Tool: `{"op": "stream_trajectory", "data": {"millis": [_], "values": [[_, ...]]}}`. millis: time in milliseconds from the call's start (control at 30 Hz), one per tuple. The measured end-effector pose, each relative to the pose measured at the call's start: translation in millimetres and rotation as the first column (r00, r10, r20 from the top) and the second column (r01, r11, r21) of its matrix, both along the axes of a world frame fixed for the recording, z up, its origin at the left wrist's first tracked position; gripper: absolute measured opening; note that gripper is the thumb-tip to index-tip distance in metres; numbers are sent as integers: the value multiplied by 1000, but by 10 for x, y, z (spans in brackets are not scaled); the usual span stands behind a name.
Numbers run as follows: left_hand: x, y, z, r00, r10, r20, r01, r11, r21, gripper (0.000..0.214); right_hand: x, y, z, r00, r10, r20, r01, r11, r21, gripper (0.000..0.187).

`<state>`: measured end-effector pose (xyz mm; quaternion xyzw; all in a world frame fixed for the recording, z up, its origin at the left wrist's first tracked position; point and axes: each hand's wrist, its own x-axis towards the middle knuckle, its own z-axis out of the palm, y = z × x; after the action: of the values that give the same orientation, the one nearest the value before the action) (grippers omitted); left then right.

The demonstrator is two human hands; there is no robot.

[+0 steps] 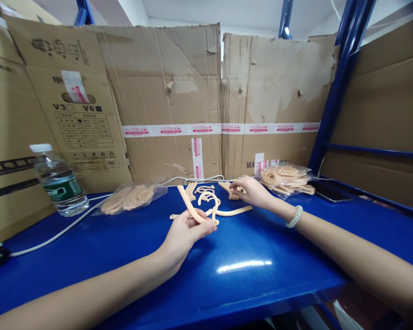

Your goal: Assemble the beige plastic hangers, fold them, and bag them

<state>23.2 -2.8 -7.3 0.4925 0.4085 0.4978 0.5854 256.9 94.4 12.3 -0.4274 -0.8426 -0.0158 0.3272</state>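
Note:
My left hand (189, 228) is closed on a long, pale cream curved strip (190, 204), raised over the blue tabletop (248, 284). A hooked cream piece (213, 201) shows just behind its fingertips; whether the hand grips this one too I cannot tell. Farther back on the right, my right hand (250, 191) has its fingers bent down at a small group of short cream strips (226, 189). Its fingertips are partly hidden, so a hold is unclear. Another long curved piece (234, 211) lies on the table between the hands, and more short strips (192, 190) lie at the back.
Clear bags of cream pieces lie at left (132, 197) and right (285, 178). A water bottle (64, 188) stands at far left by a white cable (60, 237). A phone (332, 192) lies at right. Cardboard sheets (168, 101) wall the back; a blue post (340, 87) rises at right.

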Motion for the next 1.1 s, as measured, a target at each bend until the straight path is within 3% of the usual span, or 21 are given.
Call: {"op": "stream_trajectory", "data": {"millis": [67, 133, 367, 467, 533, 600, 667, 733, 800, 867, 967, 1100], "values": [[7, -4, 4, 1000, 3, 10, -2, 1000, -12, 44, 68, 114, -78, 978, 28, 208, -41, 997, 60, 15], [11, -3, 3, 1000, 2, 20, -2, 1000, -17, 44, 74, 194, -168, 963, 59, 263, -78, 995, 61, 17], [16, -11, 15, 999, 19, 38, -19, 1000, -19, 41, -25, 273, -290, 984, 106, 141, -116, 991, 66, 20], [15, -11, 19, 997, 28, 65, -27, 999, -24, 40, -58, 188, -231, 984, 121, -133, -124, 992, -13, 14], [15, -9, 15, 996, 31, 84, -28, 999, -29, 41, -100, 76, -167, 887, 77, -455, -163, 974, -154, 14], [15, -7, 5, 995, 31, 95, -29, 999, -26, 42, -166, -75, -90, 701, 22, -713, -277, 929, -244, 20], [13, -3, -11, 994, 28, 104, -26, 1000, -15, 43, -253, -249, -13, 508, 14, -861, -424, 874, -236, 24], [9, 5, -30, 994, 20, 109, -21, 1000, 8, 41, -352, -418, 45, 386, -22, -922, -551, 796, -250, 26], [5, 16, -43, 994, 20, 107, -24, 999, 37, 39, -448, -558, 68, 347, -90, -933, -622, 723, -301, 25], [4, 23, -45, 995, 25, 101, -31, 998, 53, 38, -526, -659, 57, 346, -145, -927, -642, 684, -347, 25], [7, 24, -33, 995, 32, 95, -36, 998, 47, 38, -598, -745, 14, 342, -159, -926, -655, 666, -357, 29], [8, 19, -26, 996, 25, 89, -29, 999, 45, 37, -618, -765, -21, 310, -176, -934, -646, 682, -343, 43]]}}
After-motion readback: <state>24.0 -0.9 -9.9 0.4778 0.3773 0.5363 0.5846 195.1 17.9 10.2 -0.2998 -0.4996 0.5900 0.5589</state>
